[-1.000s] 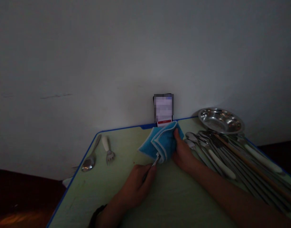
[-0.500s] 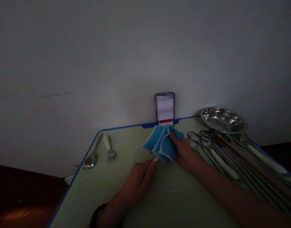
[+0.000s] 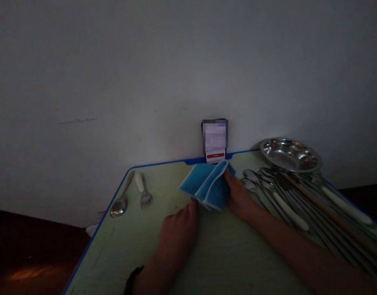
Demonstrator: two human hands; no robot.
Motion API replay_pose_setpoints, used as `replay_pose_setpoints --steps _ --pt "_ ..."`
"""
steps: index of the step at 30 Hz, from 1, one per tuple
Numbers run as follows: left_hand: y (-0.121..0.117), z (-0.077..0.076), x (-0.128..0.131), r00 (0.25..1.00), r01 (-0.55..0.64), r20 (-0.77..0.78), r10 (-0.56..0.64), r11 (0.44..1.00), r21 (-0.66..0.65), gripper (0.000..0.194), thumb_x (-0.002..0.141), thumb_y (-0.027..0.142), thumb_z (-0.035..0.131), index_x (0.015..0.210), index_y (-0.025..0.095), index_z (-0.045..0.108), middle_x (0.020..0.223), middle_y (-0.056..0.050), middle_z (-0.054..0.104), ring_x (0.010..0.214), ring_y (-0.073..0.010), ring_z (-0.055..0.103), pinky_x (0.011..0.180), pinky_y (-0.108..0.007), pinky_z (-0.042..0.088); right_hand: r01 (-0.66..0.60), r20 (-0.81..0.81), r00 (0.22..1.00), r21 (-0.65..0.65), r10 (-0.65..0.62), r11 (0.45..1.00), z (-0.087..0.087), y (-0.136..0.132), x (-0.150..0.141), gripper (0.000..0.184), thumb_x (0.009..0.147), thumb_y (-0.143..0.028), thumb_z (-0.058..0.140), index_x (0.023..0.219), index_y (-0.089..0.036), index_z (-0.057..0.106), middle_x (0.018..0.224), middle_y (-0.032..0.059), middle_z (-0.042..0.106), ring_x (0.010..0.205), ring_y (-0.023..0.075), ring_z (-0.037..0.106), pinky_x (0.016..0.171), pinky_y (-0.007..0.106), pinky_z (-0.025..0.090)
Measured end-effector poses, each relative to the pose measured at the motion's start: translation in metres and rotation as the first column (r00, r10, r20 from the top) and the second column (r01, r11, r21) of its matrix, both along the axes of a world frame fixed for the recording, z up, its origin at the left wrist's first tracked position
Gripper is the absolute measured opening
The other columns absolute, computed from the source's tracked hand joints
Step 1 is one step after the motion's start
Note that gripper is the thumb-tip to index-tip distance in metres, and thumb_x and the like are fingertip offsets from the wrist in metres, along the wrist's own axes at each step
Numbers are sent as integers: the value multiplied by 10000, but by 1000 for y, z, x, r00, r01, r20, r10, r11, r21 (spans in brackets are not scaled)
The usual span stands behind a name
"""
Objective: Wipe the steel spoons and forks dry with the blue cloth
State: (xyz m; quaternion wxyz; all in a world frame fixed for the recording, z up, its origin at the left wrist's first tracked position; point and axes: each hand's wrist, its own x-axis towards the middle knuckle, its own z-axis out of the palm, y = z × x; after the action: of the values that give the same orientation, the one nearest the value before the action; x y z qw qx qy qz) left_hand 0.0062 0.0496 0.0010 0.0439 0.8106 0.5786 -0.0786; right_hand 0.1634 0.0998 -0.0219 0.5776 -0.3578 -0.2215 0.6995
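A folded blue cloth (image 3: 213, 188) with pale edging is gripped in my right hand (image 3: 240, 200), thumb on top, above the middle of the table. My left hand (image 3: 180, 223) is closed just below the cloth's lower left edge. It grips a thin metal utensil, of which almost nothing shows now; the far end is hidden under the cloth, so its kind cannot be made out. On the left of the table lie a spoon (image 3: 118, 207) and a small fork (image 3: 145, 199) with a pale handle.
Spoons, chopsticks and other cutlery (image 3: 294, 200) lie in a spread pile at the right. Behind it a steel bowl (image 3: 289, 157) stands near the wall. A phone (image 3: 215, 141) leans on the wall at the blue-edged table's (image 3: 164, 180) back edge.
My left hand has turned over, its back now facing up, and hides the metal handle seen before. The cloth has shifted slightly left and spread out over the utensil.
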Motion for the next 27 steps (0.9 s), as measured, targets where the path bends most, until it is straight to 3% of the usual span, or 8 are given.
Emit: replay_pose_setpoints --steps 4,8,12,15,19,22,27 --pt "-2 4 1 999 7 -42 -8 1000 -8 340 846 74 335 1153 136 466 952 -145 674 803 -268 665 630 -367 500 59 -8 998 -100 -60 993 1 2 1 353 684 -467 637 957 -244 614 942 14 698 978 217 613 864 375 474" --pt "0 -3 -2 996 68 54 -69 997 24 264 885 165 336 1105 180 480 919 -113 683 771 -246 665 613 -332 486 172 58 985 -240 -162 956 -1 4 1 248 651 -362 662 849 -221 614 770 -1 703 875 229 642 816 388 498" --pt "2 -5 -4 970 111 214 -114 994 23 230 902 343 353 965 178 501 828 -83 685 720 -225 652 617 -299 452 157 16 988 -207 -157 966 -3 5 2 287 664 -358 668 910 -222 613 870 14 709 864 223 646 804 388 503" --pt "5 -2 -6 913 167 383 -141 985 -35 262 911 352 316 854 172 499 684 -36 638 605 -180 611 571 -261 406 129 -32 990 -172 -136 977 -3 6 2 316 692 -383 651 962 -224 612 930 20 706 896 216 642 818 381 496" --pt "9 0 -13 760 222 640 -114 971 -90 319 920 319 286 680 179 441 555 33 468 504 -112 505 511 -215 346 123 -47 990 -177 -133 976 -1 6 2 332 729 -443 604 974 -220 612 971 28 699 929 213 635 814 369 498" --pt "8 0 -16 698 235 711 -91 966 -107 332 915 330 305 636 182 410 536 52 391 491 -98 456 502 -208 326 114 -73 988 -229 -134 967 2 6 2 364 756 -500 543 984 -223 604 1013 36 686 935 219 634 797 385 505" --pt "5 1 -13 666 245 745 -40 955 -167 297 921 305 304 696 182 453 570 43 460 515 -103 476 527 -211 347 127 48 992 -192 -120 973 5 4 4 349 673 -472 655 895 -205 619 866 42 710 855 227 654 774 389 516"
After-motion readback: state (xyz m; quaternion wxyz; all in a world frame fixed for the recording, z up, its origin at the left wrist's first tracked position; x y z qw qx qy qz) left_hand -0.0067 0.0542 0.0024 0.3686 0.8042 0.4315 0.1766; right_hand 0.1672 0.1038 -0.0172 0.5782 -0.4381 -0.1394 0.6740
